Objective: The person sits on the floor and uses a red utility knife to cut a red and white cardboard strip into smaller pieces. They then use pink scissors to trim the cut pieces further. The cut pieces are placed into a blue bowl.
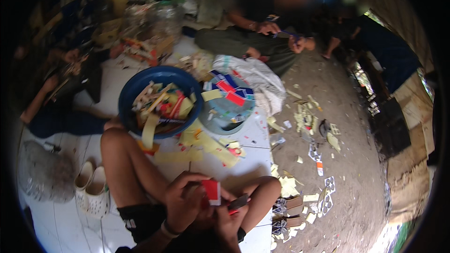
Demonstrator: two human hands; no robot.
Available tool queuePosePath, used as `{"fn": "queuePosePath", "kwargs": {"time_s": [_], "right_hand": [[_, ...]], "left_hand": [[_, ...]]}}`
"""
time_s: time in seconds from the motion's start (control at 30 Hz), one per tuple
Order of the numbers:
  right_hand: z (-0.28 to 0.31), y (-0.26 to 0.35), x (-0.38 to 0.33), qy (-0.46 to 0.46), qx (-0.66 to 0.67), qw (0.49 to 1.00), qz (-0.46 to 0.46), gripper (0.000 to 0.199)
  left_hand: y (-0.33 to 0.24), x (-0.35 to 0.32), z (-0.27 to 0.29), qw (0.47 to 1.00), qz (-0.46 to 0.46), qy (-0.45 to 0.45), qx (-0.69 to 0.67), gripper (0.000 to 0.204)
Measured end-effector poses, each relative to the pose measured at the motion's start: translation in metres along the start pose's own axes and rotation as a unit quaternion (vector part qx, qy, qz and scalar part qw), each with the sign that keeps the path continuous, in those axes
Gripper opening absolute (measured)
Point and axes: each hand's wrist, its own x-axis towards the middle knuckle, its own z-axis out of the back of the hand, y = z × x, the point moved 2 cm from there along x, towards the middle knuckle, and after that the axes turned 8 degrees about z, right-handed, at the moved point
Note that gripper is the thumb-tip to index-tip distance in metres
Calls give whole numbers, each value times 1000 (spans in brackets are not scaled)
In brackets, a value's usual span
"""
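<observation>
One red-and-white piece [212, 191] is held above the lap of a seated person, near the middle of the scene. Two bare hands work at it. The left hand [183, 204], one band [169, 229] at its wrist, is raised with fingers bent and closed on the piece's left side. The right hand [226, 224] lies lower and just to the right, fingers curled around one dark, flat tool [239, 201] that points right; its thumb is near the piece's lower edge, though whether they touch cannot be told. Both forearms enter from the near side. Beyond the knees stand two round vessels: one blue tub [123, 112] of scraps at left and one paler basin [224, 128] at right. One pair of white clogs [98, 202] lies near left.
</observation>
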Motion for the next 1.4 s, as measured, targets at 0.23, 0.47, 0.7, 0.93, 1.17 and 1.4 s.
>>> {"fn": "queuePosePath", "kwargs": {"time_s": [0.23, 0.47, 0.7, 0.93, 1.17, 1.4], "right_hand": [[34, 28, 27, -23, 129, 989, -72, 40], [6, 43, 33, 182, 219, 958, -14, 49], [-22, 51, 33, 77, 180, 977, -89, 22], [-18, 47, 37, 30, 66, 996, -61, 19], [-17, 47, 40, 8, 3, 1000, 19, 15], [-20, 41, 45, 63, -32, 992, 109, 14]], "left_hand": [[-32, 17, 31, 992, -122, -25, 8, 28], [-59, 15, 30, 954, -257, -78, 135, 30], [-57, 5, 24, 941, -270, -105, 177, 29], [-52, 4, 29, 947, -174, -158, 219, 36], [-43, -4, 26, 984, 97, -63, -135, 31], [-38, -1, 25, 910, 228, 27, -346, 35]]}}
